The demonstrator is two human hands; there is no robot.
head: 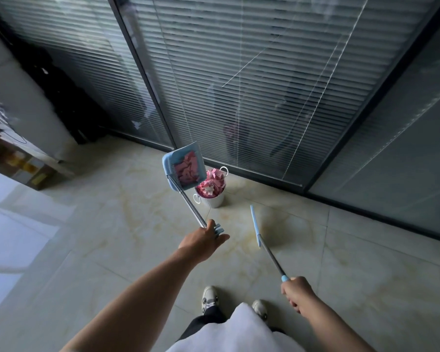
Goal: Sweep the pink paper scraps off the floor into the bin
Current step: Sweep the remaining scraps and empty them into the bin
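While pink paper scraps lie in the tilted blue dustpan raised just over the white bin, which already holds more, the left hand grips its metal handle and the right hand grips the broom above the floor.

Two hands show: the left hand at centre frame and the right hand at lower right. There is one blue dustpan, one broom, and one white bin with two loop handles. Pink scraps are too many to count. Two shoes sit at the bottom.
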